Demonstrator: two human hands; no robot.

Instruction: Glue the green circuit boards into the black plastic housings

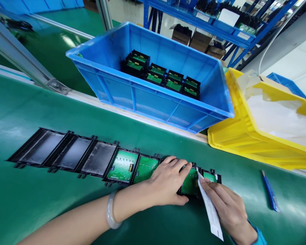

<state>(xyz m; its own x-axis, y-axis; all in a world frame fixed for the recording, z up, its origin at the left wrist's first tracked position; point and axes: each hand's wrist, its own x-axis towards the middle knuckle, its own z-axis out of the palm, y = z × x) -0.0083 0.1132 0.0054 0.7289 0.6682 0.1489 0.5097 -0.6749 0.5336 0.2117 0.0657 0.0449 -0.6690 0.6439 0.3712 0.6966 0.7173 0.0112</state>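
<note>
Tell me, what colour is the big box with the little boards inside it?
Blue. The big box shows clearly in the head view, behind the left hand.

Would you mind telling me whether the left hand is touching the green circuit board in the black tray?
Touching. The head view shows the left hand lying flat on the green circuit board, fingers pressing its surface, with no gap visible.

The left hand [168, 182] has a bare arm. A smooth, pale bracelet [111, 211] sits on that wrist. The right hand [228, 206] has a bright blue sleeve cuff [258, 236] at its wrist.
</note>
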